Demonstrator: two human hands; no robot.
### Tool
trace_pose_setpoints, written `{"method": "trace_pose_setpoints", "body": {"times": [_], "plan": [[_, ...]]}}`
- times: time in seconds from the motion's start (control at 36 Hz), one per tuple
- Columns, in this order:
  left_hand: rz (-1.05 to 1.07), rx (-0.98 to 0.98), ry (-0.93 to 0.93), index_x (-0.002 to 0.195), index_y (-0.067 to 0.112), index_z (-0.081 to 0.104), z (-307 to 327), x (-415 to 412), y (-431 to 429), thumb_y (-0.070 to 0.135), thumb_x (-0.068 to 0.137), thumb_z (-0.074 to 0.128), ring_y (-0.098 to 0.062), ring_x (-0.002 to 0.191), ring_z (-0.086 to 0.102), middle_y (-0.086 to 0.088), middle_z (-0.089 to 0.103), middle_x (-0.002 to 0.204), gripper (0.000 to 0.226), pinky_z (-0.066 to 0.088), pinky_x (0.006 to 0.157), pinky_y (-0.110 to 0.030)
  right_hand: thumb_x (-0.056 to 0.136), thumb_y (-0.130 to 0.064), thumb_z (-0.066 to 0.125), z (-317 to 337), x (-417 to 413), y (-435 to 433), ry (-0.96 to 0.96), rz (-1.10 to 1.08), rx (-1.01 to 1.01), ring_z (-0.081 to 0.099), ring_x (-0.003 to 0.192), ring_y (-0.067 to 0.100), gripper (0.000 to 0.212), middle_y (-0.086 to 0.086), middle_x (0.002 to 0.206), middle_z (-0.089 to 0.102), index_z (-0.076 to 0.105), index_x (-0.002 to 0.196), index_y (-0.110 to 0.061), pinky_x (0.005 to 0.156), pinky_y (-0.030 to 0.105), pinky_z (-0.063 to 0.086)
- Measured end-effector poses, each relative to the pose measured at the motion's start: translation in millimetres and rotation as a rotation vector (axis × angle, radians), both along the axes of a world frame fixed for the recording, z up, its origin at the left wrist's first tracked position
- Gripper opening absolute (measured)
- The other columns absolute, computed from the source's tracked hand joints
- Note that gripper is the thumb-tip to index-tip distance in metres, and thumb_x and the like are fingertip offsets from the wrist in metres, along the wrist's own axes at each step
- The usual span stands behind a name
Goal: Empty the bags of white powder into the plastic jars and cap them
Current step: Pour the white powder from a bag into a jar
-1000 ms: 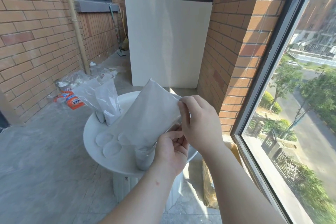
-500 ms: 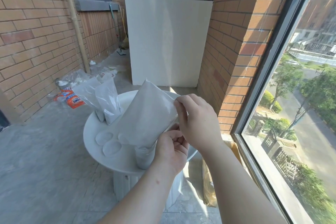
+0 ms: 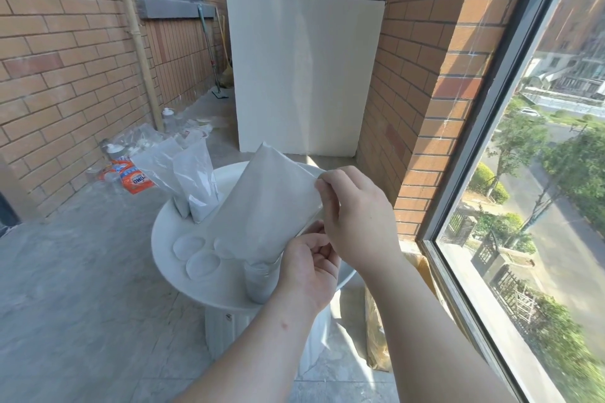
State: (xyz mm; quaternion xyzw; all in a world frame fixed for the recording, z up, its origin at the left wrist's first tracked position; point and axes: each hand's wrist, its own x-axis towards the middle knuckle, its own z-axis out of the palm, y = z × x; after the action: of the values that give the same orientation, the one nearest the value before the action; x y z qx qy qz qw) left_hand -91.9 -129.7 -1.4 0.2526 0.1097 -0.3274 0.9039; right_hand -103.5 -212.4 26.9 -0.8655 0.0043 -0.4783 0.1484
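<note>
A clear bag of white powder (image 3: 266,206) is tilted mouth-down over a plastic jar (image 3: 260,281) on the round white table (image 3: 170,245). My right hand (image 3: 357,219) pinches the bag's raised upper corner. My left hand (image 3: 309,267) grips the bag's lower end at the jar's mouth, hiding the rim. The jar holds grey-white powder. Two more bags of powder (image 3: 193,183) stand upright at the table's far left. Two clear lids (image 3: 196,255) lie flat on the table, left of the jar.
The table stands on a tiled balcony floor. Bottles, plastic and an orange detergent pack (image 3: 132,177) lie by the left brick wall. A white panel (image 3: 304,75) stands behind. A yellowish bag (image 3: 376,337) leans under the big window (image 3: 523,206) at right.
The bag has sunk slightly toward the jar, and my right hand has moved a little lower with its corner. My left hand stays at the jar's mouth.
</note>
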Motion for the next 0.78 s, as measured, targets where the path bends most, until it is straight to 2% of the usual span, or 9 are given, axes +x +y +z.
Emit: {"method": "trace_pose_setpoints", "body": {"times": [0.19,0.33,0.44,0.56,0.69,0.78], "plan": [[-0.001,0.056,0.004,0.069,0.010,0.048,3.5,-0.7,-0.3,-0.017,0.084,0.030,-0.008,0.036,0.051,0.002,0.053,0.046,0.037,0.040,0.036,-0.014,0.098,-0.017,0.051,1.0,-0.2,3.3,0.007,-0.050,-0.008,0.054,0.070,0.028,0.015,-0.002,0.084,0.060,0.062,0.089,-0.014,0.054,0.036,0.045],[-0.009,0.048,-0.001,0.075,0.008,0.051,4.0,-1.2,1.2,-0.018,0.085,0.031,-0.009,0.036,0.052,0.002,0.056,0.048,0.034,0.040,0.037,-0.015,0.098,-0.017,0.051,2.1,-0.6,3.4,0.000,-0.048,0.010,0.055,0.071,0.029,0.015,-0.001,0.084,0.061,0.062,0.089,-0.013,0.053,0.034,0.044],[0.001,0.056,0.003,0.071,0.009,0.049,5.0,-1.7,1.6,-0.018,0.084,0.030,-0.008,0.035,0.050,0.002,0.054,0.045,0.035,0.040,0.036,-0.015,0.100,-0.020,0.047,2.6,-1.1,5.2,0.003,-0.032,0.000,0.055,0.071,0.027,0.020,-0.002,0.085,0.061,0.062,0.089,-0.013,0.053,0.032,0.042],[0.002,0.055,0.005,0.071,0.010,0.048,5.8,-2.2,1.3,-0.018,0.085,0.029,-0.009,0.034,0.050,0.002,0.053,0.044,0.037,0.040,0.036,-0.014,0.101,-0.029,0.040,4.1,0.5,4.2,0.040,-0.023,0.018,0.056,0.071,0.029,0.028,-0.002,0.088,0.061,0.061,0.089,-0.015,0.054,0.035,0.046],[0.005,0.057,-0.011,0.069,0.010,0.047,5.6,-2.8,0.1,-0.019,0.084,0.027,-0.008,0.034,0.049,0.003,0.052,0.045,0.038,0.040,0.037,-0.014,0.100,-0.029,0.040,5.4,0.1,4.5,0.051,-0.034,0.007,0.056,0.071,0.028,0.028,-0.003,0.086,0.062,0.061,0.088,-0.016,0.054,0.035,0.045],[0.000,0.039,-0.011,0.078,0.007,0.052,5.2,-2.9,0.5,-0.019,0.086,0.029,-0.009,0.035,0.052,0.002,0.055,0.047,0.036,0.041,0.038,-0.014,0.101,-0.027,0.043,8.5,-0.7,4.6,0.028,-0.036,0.012,0.055,0.072,0.029,0.025,-0.002,0.086,0.061,0.061,0.089,-0.015,0.055,0.033,0.043]]}}
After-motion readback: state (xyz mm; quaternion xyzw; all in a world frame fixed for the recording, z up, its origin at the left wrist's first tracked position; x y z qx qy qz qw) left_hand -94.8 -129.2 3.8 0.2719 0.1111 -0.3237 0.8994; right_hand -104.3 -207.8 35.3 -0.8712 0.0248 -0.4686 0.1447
